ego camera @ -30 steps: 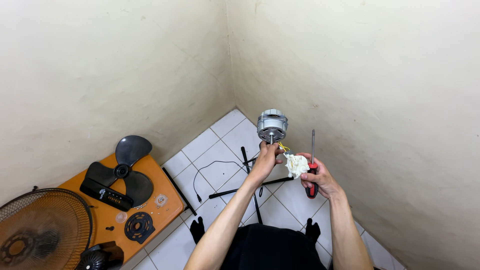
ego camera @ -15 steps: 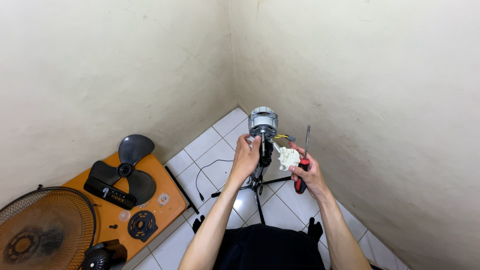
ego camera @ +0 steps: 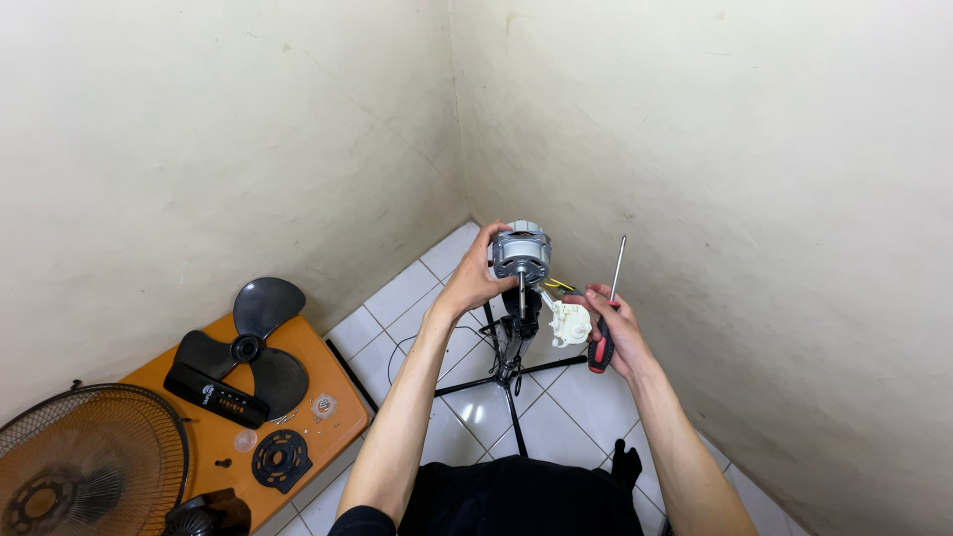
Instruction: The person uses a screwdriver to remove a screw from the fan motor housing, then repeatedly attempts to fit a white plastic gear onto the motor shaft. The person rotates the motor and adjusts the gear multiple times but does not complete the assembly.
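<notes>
Meeting in a corner, cream walls [ego camera: 248,129] enclose white floor tiles [ego camera: 397,298].

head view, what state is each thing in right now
fan motor: off its housing, shaft pointing down, gripped by the left hand
screwdriver: upright in the right hand
white gear part: at the right fingers
fan blade: removed, flat on the orange board
fan grille: detached, lying flat
</notes>
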